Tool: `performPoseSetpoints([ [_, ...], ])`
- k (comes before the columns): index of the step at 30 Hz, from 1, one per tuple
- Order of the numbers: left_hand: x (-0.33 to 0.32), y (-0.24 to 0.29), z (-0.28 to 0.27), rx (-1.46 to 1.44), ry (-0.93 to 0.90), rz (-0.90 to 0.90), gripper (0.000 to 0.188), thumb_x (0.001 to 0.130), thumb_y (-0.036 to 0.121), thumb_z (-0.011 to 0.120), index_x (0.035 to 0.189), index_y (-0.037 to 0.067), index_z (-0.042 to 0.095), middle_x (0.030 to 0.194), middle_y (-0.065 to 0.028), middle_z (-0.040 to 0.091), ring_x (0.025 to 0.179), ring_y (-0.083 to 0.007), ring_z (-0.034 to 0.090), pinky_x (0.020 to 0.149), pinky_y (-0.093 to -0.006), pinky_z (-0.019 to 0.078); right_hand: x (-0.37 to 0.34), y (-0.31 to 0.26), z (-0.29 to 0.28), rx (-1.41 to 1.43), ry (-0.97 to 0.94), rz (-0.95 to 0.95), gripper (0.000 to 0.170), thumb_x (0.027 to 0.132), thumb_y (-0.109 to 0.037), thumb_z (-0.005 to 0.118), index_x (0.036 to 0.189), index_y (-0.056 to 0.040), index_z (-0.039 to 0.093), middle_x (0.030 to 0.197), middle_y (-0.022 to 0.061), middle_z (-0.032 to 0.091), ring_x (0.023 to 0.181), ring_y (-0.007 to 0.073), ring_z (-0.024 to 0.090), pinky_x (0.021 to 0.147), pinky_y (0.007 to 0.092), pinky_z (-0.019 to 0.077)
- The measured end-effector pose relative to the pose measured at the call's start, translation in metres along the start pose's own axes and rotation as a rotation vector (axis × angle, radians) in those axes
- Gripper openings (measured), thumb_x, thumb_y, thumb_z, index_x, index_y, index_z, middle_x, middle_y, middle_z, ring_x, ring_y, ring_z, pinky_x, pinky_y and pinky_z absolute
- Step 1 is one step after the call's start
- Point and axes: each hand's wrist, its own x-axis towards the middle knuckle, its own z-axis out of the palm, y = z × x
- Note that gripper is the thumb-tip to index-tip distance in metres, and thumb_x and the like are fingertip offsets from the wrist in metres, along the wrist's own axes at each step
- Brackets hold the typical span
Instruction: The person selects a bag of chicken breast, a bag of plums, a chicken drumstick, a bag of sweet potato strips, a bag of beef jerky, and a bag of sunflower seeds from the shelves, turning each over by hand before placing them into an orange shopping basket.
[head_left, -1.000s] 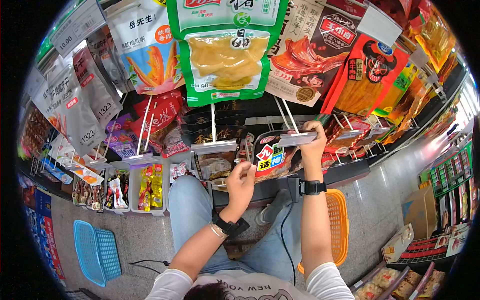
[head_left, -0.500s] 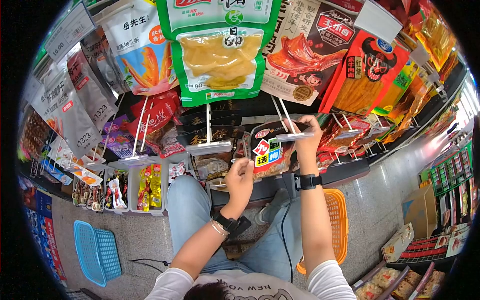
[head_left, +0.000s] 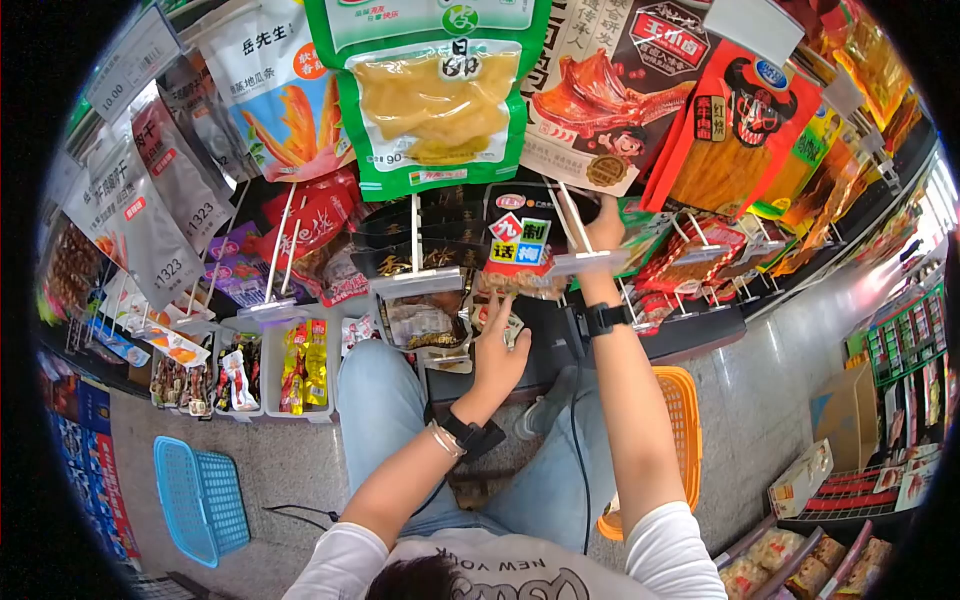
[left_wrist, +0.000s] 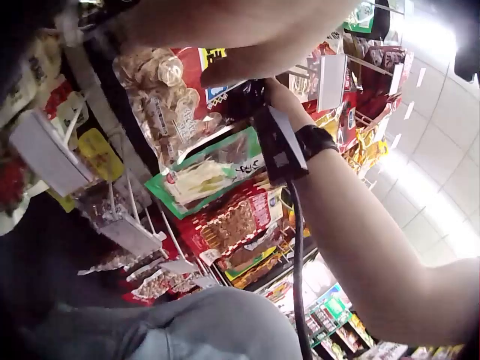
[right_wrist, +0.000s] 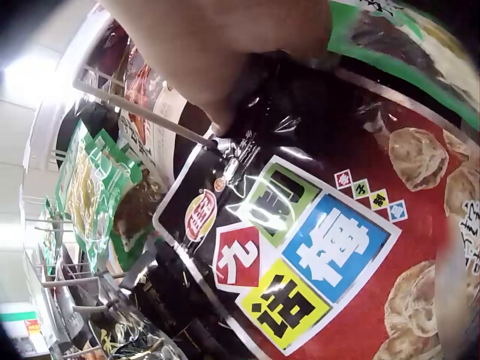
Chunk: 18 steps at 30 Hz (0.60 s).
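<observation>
A black-and-red bag of preserved plums (head_left: 517,240) hangs upright at a double-pronged display hook (head_left: 574,218), beside the hook's clear tag holder. My right hand (head_left: 604,236) grips the bag's upper right side, partly hidden behind the hook. In the right wrist view, the fingers press on the bag's black top part close to the hook's rod (right_wrist: 146,114). My left hand (head_left: 500,358) is below, fingers stretched up to the bag's lower edge and thumb spread out. The left wrist view shows the bag's clear lower part (left_wrist: 161,97) with pale, wrinkled plums behind the film.
Large snack bags, among them a green one (head_left: 435,110) and a red one (head_left: 735,140), hang above. Bins of small packets (head_left: 303,365) stand low at the left. A blue basket (head_left: 200,500) and an orange basket (head_left: 680,440) sit on the floor.
The bag has moved up and back toward the rack and now stands straighter. My right hand went with it. My left hand has gone from the bag's left side to its lower edge, its fingers straightening.
</observation>
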Motion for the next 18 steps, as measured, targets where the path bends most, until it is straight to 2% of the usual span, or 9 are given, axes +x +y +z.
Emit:
performPoseSetpoints([
  [1, -0.001, -0.003, 0.001, -0.012, -0.047, -0.024, 0.061, 0.080, 0.006, 0.060, 0.136, 0.002, 0.038, 0.137, -0.0277, 0.038, 0.128, -0.0371, 0.039, 0.104, -0.0364, 0.0338, 0.001, 0.008, 0.005, 0.028, -0.026, -0.059, 0.049, 0.079, -0.023, 0.071, 0.116, 0.0002, 0.049, 0.094, 0.0257, 0.062, 0.090, 0.0432, 0.059, 0.075, 0.0422, 0.0477],
  [2, -0.002, -0.005, 0.002, 0.019, -0.016, 0.031, 0.056, 0.080, 0.007, 0.061, 0.133, 0.003, 0.043, 0.133, -0.0272, 0.044, 0.125, -0.0374, 0.043, 0.101, -0.0356, 0.0374, -0.003, 0.012, 0.005, 0.003, -0.060, -0.011, 0.054, 0.080, -0.021, 0.069, 0.121, 0.0001, 0.043, 0.096, 0.0279, 0.060, 0.091, 0.0457, 0.057, 0.075, 0.0437, 0.0470],
  [4, -0.006, -0.016, 0.005, -0.147, -0.077, -0.088, 0.052, 0.081, 0.008, 0.061, 0.131, 0.003, 0.046, 0.129, -0.0252, 0.049, 0.120, -0.0357, 0.049, 0.098, -0.0351, 0.0410, -0.010, 0.018, 0.004, -0.059, -0.191, 0.154, 0.063, 0.081, -0.016, 0.066, 0.130, 0.0002, 0.030, 0.097, 0.0316, 0.058, 0.089, 0.0485, 0.055, 0.073, 0.0463, 0.0453],
  [7, -0.015, -0.013, 0.004, -0.259, -0.101, -0.178, 0.044, 0.084, 0.008, 0.060, 0.127, 0.005, 0.051, 0.119, -0.0192, 0.058, 0.106, -0.0275, 0.060, 0.089, -0.0334, 0.0484, -0.030, 0.018, -0.002, 0.015, -0.139, -0.028, 0.081, 0.076, -0.010, 0.068, 0.139, 0.0032, 0.019, 0.111, 0.0295, 0.055, 0.103, 0.0403, 0.056, 0.088, 0.0403, 0.0438],
  [8, -0.018, -0.011, 0.002, -0.270, -0.120, -0.199, 0.043, 0.084, 0.007, 0.059, 0.126, 0.005, 0.051, 0.118, -0.0179, 0.059, 0.104, -0.0258, 0.061, 0.088, -0.0333, 0.0491, -0.042, 0.017, -0.007, 0.089, -0.180, 0.061, 0.090, 0.073, -0.010, 0.069, 0.141, 0.0049, 0.012, 0.119, 0.0288, 0.051, 0.110, 0.0369, 0.052, 0.097, 0.0371, 0.0387],
  [10, -0.021, -0.006, 0.001, -0.288, -0.125, -0.185, 0.040, 0.084, 0.005, 0.059, 0.124, 0.005, 0.053, 0.113, -0.0143, 0.062, 0.101, -0.0221, 0.062, 0.084, -0.0325, 0.0509, -0.057, 0.031, -0.011, 0.065, -0.239, 0.042, 0.074, 0.080, -0.012, 0.066, 0.138, 0.0021, 0.021, 0.121, 0.0250, 0.049, 0.112, 0.0336, 0.050, 0.096, 0.0377, 0.0385],
  [13, -0.025, 0.005, -0.003, -0.295, -0.160, -0.175, 0.031, 0.084, 0.002, 0.057, 0.115, 0.005, 0.056, 0.108, -0.0112, 0.063, 0.095, -0.0185, 0.063, 0.082, -0.0311, 0.0489, -0.092, 0.023, -0.034, 0.391, -0.218, 0.281, 0.038, 0.089, -0.003, 0.053, 0.126, 0.0001, 0.042, 0.120, 0.0132, 0.054, 0.111, 0.0203, 0.053, 0.089, 0.0277, 0.0438],
  [15, -0.024, 0.019, -0.003, -0.313, -0.200, -0.129, 0.026, 0.085, 0.002, 0.056, 0.111, 0.002, 0.056, 0.102, -0.0106, 0.065, 0.092, -0.0148, 0.062, 0.080, -0.0280, 0.0475, -0.100, -0.026, -0.097, 0.629, -0.314, 0.640, 0.043, 0.085, -0.006, 0.060, 0.124, 0.0017, 0.044, 0.117, 0.0152, 0.058, 0.102, 0.0243, 0.059, 0.083, 0.0308, 0.0474],
  [18, -0.031, 0.057, 0.005, -0.384, -0.352, -0.155, 0.021, 0.086, 0.004, 0.056, 0.106, 0.002, 0.059, 0.096, -0.0093, 0.066, 0.084, -0.0116, 0.061, 0.075, -0.0253, 0.0478, -0.126, -0.045, -0.188, 0.670, -0.248, 0.755, 0.031, 0.089, -0.006, 0.056, 0.118, -0.0005, 0.049, 0.106, 0.0135, 0.062, 0.085, 0.0170, 0.064, 0.071, 0.0262, 0.0514],
])
